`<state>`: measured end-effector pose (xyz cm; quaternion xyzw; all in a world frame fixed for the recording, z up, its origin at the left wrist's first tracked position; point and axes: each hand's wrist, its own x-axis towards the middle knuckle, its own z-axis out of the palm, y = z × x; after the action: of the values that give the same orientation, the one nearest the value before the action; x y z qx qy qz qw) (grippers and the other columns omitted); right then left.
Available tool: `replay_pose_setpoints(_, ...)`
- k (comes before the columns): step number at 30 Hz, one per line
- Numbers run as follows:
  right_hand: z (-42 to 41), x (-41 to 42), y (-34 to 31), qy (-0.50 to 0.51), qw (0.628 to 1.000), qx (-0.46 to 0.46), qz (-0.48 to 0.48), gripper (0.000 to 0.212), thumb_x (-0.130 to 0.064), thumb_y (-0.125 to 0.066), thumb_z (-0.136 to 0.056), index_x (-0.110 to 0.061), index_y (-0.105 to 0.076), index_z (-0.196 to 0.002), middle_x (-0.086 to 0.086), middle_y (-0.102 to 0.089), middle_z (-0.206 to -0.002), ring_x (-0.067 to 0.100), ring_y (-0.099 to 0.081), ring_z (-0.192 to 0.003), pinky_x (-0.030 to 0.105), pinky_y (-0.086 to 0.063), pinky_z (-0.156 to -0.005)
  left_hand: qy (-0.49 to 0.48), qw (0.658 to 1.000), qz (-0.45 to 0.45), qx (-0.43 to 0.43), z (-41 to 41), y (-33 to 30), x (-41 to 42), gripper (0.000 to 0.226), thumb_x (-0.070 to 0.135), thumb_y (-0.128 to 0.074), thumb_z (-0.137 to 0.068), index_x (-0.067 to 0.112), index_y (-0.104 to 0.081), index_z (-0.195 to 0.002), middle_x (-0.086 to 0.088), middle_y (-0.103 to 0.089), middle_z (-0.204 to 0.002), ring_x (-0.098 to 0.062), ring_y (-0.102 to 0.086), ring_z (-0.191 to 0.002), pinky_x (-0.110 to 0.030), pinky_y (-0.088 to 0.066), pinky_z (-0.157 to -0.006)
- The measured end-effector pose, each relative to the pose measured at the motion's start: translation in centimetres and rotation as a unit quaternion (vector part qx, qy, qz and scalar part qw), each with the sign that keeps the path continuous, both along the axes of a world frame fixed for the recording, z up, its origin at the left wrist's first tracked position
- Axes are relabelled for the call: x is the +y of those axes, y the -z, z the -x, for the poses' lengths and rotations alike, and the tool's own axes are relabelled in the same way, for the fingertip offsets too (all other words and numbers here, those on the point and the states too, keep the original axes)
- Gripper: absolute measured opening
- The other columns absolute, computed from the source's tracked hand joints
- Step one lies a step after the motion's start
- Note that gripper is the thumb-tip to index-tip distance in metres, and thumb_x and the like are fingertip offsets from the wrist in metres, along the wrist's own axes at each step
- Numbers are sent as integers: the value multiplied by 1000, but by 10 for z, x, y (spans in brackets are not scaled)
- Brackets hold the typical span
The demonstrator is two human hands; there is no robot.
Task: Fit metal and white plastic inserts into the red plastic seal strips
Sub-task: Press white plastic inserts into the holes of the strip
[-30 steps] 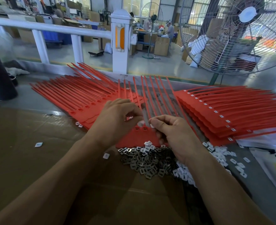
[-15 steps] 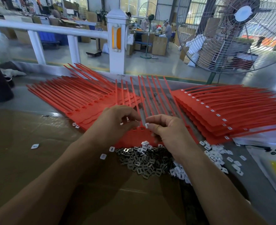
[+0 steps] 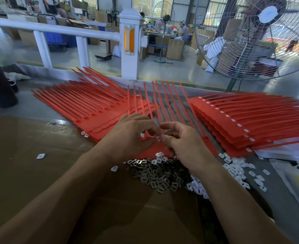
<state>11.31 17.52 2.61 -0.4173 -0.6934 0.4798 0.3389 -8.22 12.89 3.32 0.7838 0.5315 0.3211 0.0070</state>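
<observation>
A comb-like sheet of red seal strips (image 3: 169,103) lies in front of me, tails pointing away. My left hand (image 3: 132,134) rests on its head end with fingers curled and pinches at a strip's head. My right hand (image 3: 182,140) meets it fingertip to fingertip and pinches a small white plastic insert (image 3: 158,138) there. A pile of metal inserts (image 3: 155,175) lies just below the hands. White plastic inserts (image 3: 236,168) are scattered to its right.
A stack of red strips without inserts (image 3: 85,104) fans out at the left; a stack with white inserts fitted (image 3: 250,118) lies at the right. Stray white inserts (image 3: 40,155) dot the brown cardboard. A large fan (image 3: 261,37) and a white railing (image 3: 129,43) stand beyond the table edge.
Both hands shifted slightly along the strip heads; the right hand's fingers have spread a little, its fingertips still at the left hand's.
</observation>
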Motion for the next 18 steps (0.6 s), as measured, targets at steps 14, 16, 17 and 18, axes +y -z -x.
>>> replay_pose_setpoints(14, -6, -3, 0, 21, 982, -167, -85, 9, -32, -69, -99, -34, -74, -106, -23, -67, -108, -8, -58, -99, 9, -36, -76, -172, 971, 150, -75, 37, -5, -2, 13, 36, -78, -85, 40, -67, -81, 21, -64, -92, -7, -58, -98, -52, -44, -104)
replay_pose_setpoints(16, -5, -3, 1, 21, 981, -172, -84, 8, -33, -69, -98, -34, -74, -105, -23, -66, -105, -8, -59, -97, 10, -36, -75, -170, 971, 149, -73, 35, -1, 0, 11, 36, -78, -85, 40, -68, -84, 22, -63, -94, -8, -57, -101, -51, -43, -105)
replay_pose_setpoints(17, -5, -2, 2, 22, 981, -175, -85, 7, -33, -70, -98, -35, -75, -104, -24, -66, -103, -9, -59, -95, 9, -36, -75, -169, 973, 146, -67, 34, 0, 1, 10, 38, -78, -85, 40, -68, -86, 23, -62, -95, -9, -56, -103, -51, -41, -106)
replay_pose_setpoints(18, -5, -2, 2, 23, 980, -179, -87, 7, -34, -70, -98, -35, -75, -103, -25, -66, -102, -10, -59, -94, 9, -36, -74, -168, 974, 141, -60, 32, 2, 2, 9, 39, -77, -85, 40, -69, -87, 24, -60, -96, -10, -55, -105, -48, -38, -106)
